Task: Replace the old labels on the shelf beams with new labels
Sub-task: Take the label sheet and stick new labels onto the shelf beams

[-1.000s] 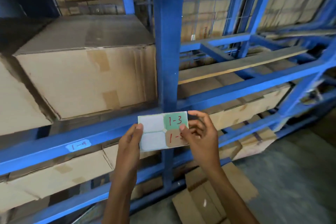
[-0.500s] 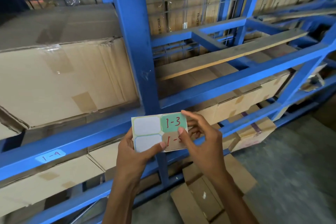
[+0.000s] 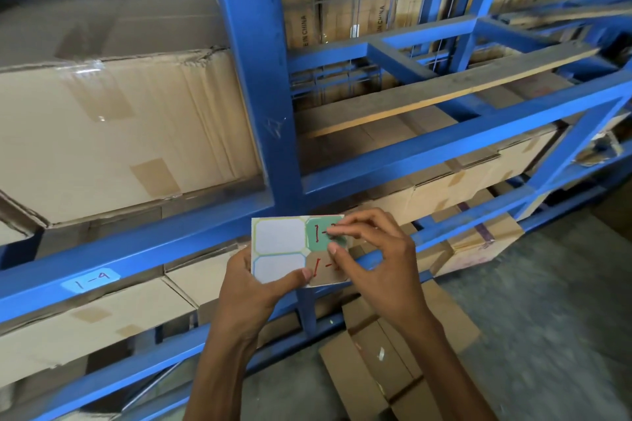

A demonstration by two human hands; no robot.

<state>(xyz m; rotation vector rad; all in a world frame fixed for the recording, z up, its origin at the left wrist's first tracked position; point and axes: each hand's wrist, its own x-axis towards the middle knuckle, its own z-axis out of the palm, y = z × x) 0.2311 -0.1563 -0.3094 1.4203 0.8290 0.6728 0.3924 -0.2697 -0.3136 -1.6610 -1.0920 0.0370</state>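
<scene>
the left hand (image 3: 253, 287) grips the label sheet (image 3: 280, 249), thumb on its face. the right hand (image 3: 376, 263) pinches the green label (image 3: 316, 232) at the sheet's far right corner. the old "1-4" label (image 3: 91, 278) lies lengthwise along the shelf beam (image 3: 171, 249), well left of both hands and nearer the left one.

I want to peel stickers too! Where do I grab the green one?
Probably take the green sticker by its lower right corner, from the right: that corner sits near the sheet's free edge, where the right hand pinches it, and the left hand grips the sheet's bottom edge.
</scene>
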